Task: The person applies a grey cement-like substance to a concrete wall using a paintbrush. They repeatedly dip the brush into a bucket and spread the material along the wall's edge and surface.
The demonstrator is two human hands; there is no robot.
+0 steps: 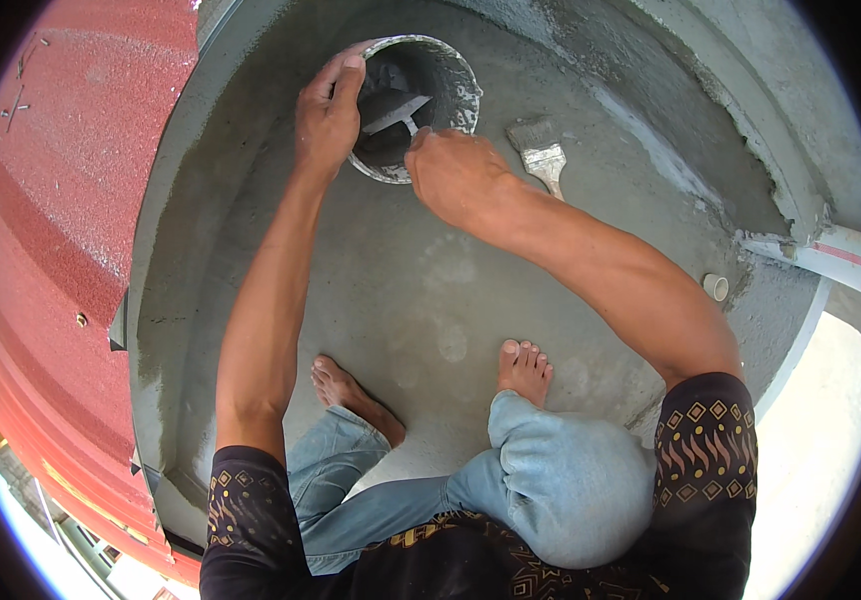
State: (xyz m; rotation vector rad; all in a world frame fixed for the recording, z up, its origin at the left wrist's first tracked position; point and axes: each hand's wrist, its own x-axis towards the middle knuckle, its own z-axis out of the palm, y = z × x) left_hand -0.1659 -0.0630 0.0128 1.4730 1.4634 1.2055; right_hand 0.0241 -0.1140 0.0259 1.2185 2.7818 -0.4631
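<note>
A round bucket (pixel 467 105) with a cement-smeared rim stands on the grey floor, tipped a little toward me. My left hand (pixel 330 112) grips its left rim, thumb on the outside and fingers partly hidden. The handle of a trowel (pixel 397 114) is in my closed right hand (pixel 456 175), at the bucket's near right edge. The trowel's blade reaches down inside the bucket, where dark grey wet mix (pixel 383 150) shows around it. Just right of my right hand, a flat paintbrush (pixel 543 157) with grey-caked bristles lies on the floor.
Curving cement walls (pixel 691 110) bound the floor at the far side and right. Red metal roofing (pixel 61 200) slopes along the left beyond a low ledge (pixel 156 260). At right lie a short white pipe piece (pixel 716 287) and a white pipe (pixel 831 258). My bare feet (pixel 526 372) stand on the floor.
</note>
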